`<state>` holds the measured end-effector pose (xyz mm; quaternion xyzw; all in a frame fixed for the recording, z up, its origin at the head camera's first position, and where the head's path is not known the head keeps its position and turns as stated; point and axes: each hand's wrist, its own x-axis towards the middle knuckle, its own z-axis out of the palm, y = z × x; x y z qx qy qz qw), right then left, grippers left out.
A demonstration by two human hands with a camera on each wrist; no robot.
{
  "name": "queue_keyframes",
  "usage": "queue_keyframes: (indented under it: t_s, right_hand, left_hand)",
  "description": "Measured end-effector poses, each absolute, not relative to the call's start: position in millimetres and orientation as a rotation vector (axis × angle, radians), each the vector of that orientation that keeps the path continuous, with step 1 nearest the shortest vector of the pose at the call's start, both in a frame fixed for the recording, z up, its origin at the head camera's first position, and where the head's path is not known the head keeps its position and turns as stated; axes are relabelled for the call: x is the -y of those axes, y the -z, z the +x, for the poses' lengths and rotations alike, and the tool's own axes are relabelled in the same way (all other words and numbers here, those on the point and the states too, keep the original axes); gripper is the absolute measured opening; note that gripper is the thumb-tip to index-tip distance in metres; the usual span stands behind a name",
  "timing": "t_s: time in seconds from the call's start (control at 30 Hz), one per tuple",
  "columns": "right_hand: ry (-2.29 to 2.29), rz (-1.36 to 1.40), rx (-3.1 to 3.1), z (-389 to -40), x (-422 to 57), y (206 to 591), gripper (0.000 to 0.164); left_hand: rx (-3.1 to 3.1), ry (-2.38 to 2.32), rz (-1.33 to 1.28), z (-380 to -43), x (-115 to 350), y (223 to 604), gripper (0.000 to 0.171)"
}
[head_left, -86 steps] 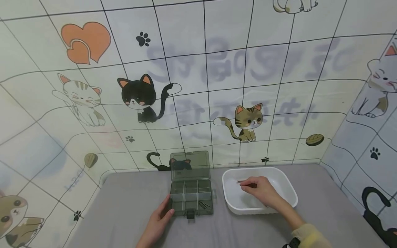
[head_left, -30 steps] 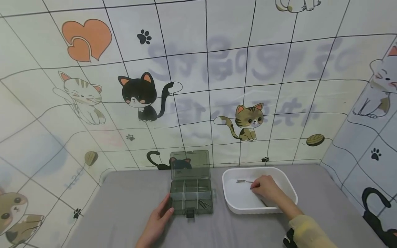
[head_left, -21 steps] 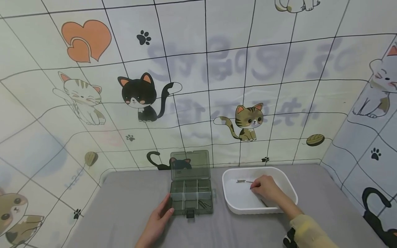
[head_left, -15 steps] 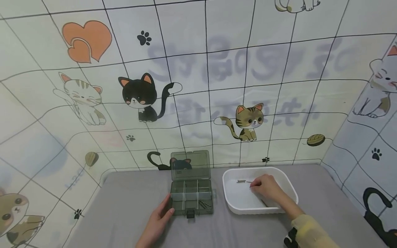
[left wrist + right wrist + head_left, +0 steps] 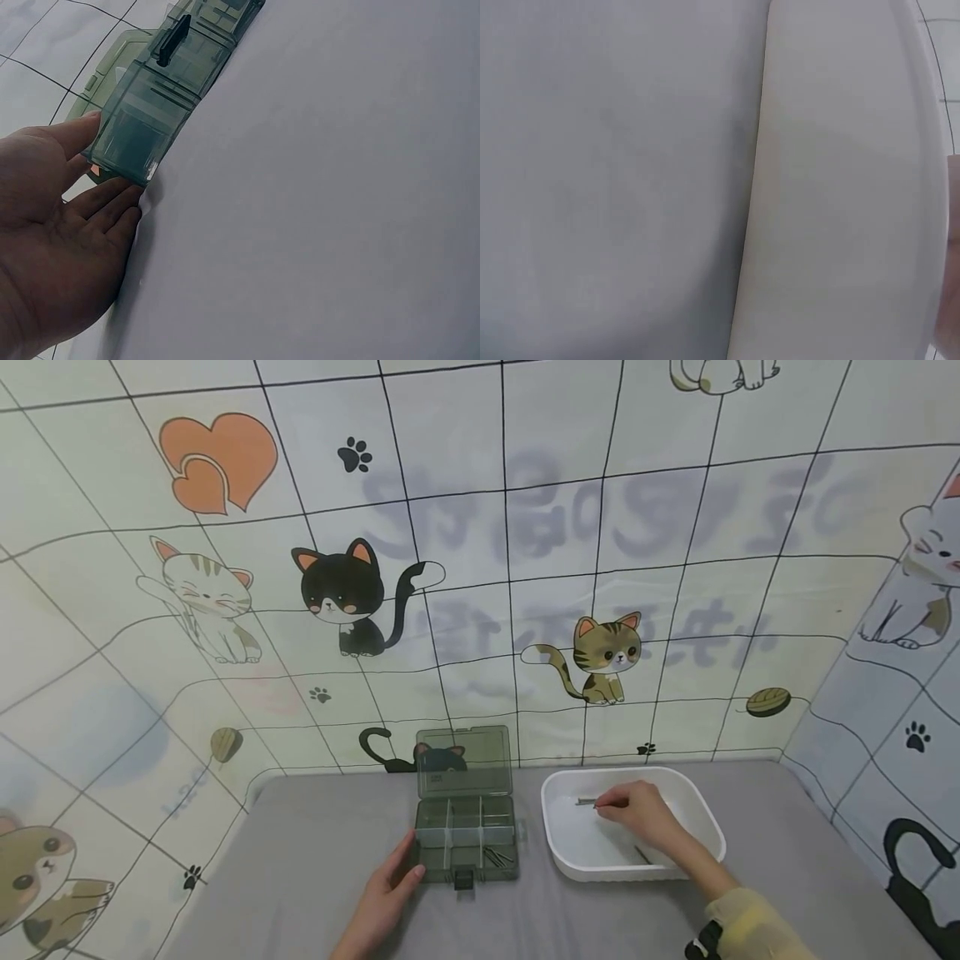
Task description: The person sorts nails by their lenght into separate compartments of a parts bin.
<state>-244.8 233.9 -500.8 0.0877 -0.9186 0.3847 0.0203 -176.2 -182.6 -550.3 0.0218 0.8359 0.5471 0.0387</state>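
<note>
My left hand (image 5: pixel 382 893) rests against the left side of a dark translucent compartment box (image 5: pixel 439 872). The left wrist view shows its thumb at the corner of the box (image 5: pixel 139 124) and the fingers low along the side. Several thin metal pieces (image 5: pixel 497 857), like nails or screws, lie in the front right compartment. My right hand (image 5: pixel 641 812) is inside a white tray (image 5: pixel 558 852), thumb and fingertips pinched on a thin metal piece, mostly hidden by the fingers. Just left of the fingertips lie small metal pieces (image 5: pixel 585 802); another thin piece (image 5: pixel 642 855) lies below the palm.
The box's hinged lid (image 5: pixel 465 764) stands raised against the cat-patterned sheet (image 5: pixel 555 552) behind. A front latch (image 5: pixel 464 880) hangs down. Box and tray stand side by side on a grey cloth (image 5: pixel 322 827). The tray's wall (image 5: pixel 840 187) fills much of the right wrist view.
Inside the tray my right hand went right from the small pieces, stayed there, then shifted a little back left. A thin piece beside its fingertips no longer shows. The left hand stays at the box.
</note>
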Motion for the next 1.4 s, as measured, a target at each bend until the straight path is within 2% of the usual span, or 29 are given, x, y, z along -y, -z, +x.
queue_keyframes:
  t_s: [0.47, 1.23, 1.4]
  right_hand:
    - [-1.413, 0.239, 2.751, -235.2, -203.5, 485.4, 0.008]
    - [-1.588, 0.547, 2.644, -222.4, -132.9, 485.0, 0.011]
    - [-1.571, 0.621, 2.633, -221.3, -111.5, 486.8, 0.007]
  left_hand:
    - [-2.567, -1.695, 0.076, -174.3, 183.1, 551.5, 0.059]
    - [-2.585, -1.725, 0.154, -174.2, 183.7, 552.0, 0.057]
    - [-2.564, -1.721, 0.145, -175.0, 183.6, 549.9, 0.058]
